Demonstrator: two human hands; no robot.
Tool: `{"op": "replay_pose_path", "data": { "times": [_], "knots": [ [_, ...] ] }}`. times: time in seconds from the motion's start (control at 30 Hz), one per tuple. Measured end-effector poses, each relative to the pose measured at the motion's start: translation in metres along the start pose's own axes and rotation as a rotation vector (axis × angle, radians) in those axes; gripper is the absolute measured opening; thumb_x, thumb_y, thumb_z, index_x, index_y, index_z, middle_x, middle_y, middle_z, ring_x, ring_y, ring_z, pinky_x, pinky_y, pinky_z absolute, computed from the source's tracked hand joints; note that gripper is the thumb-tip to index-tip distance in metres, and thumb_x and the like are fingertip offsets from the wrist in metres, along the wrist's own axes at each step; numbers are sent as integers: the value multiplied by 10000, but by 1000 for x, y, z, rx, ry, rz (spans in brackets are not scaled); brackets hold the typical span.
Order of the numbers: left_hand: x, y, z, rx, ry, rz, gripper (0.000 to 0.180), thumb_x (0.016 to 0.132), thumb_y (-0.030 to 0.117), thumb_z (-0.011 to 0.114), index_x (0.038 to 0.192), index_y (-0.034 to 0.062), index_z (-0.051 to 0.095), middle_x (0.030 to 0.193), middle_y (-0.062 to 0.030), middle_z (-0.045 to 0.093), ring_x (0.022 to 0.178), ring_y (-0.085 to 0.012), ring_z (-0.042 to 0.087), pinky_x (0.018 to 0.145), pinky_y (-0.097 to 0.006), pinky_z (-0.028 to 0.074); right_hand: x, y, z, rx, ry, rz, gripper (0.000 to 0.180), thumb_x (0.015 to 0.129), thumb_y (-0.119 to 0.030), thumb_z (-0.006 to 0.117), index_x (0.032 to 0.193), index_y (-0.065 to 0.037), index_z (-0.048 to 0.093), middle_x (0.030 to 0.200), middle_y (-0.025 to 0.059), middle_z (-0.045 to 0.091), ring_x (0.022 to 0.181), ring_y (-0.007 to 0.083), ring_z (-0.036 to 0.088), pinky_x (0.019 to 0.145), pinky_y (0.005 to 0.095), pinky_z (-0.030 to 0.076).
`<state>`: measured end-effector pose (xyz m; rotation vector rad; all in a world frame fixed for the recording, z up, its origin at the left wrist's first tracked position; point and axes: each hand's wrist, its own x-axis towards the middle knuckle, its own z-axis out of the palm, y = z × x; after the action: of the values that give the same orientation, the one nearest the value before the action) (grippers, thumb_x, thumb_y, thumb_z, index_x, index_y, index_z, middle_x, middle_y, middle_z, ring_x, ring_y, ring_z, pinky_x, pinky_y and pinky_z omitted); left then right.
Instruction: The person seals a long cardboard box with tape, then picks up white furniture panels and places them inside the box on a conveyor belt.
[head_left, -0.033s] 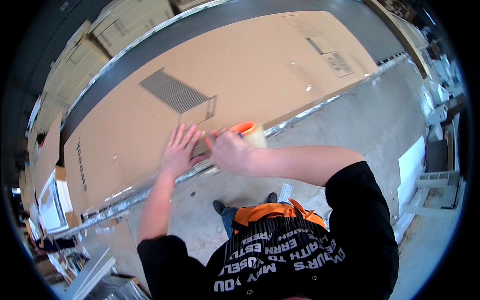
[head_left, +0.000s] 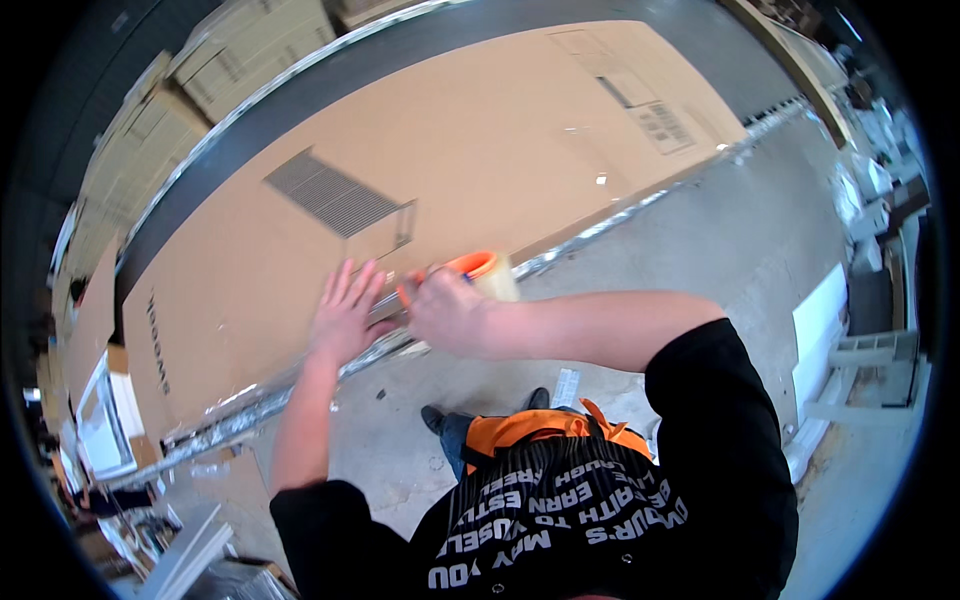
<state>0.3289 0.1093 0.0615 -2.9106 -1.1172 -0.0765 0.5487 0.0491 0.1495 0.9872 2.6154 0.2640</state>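
A long, flat brown carton lies on a dark table in front of me. My left hand rests with fingers spread near the carton's front edge. Just to its right, my right hand is closed around an orange tape dispenser. A wide roll of pale tape sits in the dispenser at the carton's near edge. My right fingers hide the dispenser's handle and front, and both hands are slightly blurred.
Brown cartons are stacked beyond the table at the far left. Silvery wrap runs along the table's front edge. White panels and frames stand at the right. A white-framed piece lies at the left.
The carton, the table and both hands sit slightly further left in the picture. My right hand keeps its hold on the tape dispenser beside my spread left hand.
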Motion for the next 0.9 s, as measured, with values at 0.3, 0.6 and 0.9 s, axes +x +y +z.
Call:
{"op": "replay_pose_path", "data": {
  "times": [0.3,0.6,0.9],
  "knots": [
    [-6,3,4,60,-49,9,884,718,501,706,1414,75,365,1513,-110,285,1408,-387,191,1142,-528,175,-179,168,101,88,-30,144,379,623,-231,730,992,-147,700,1187,114,558,887,236,630,730,319,509],
    [90,92,-3,-85,-19,-47,921,730,532,678,1420,37,321,1520,-135,250,1416,-384,164,1155,-516,144,-180,178,75,86,-144,51,179,693,-175,669,808,-40,696,1024,140,594,782,242,618,560,305,478],
    [205,184,10,-32,-129,-13,893,785,474,643,1437,-9,269,1524,-160,229,1418,-379,165,1155,-530,126,-243,257,112,211,-562,40,570,676,-212,712,1205,-53,569,1045,114,575,806,250,625,607,338,487]
  ]
}}
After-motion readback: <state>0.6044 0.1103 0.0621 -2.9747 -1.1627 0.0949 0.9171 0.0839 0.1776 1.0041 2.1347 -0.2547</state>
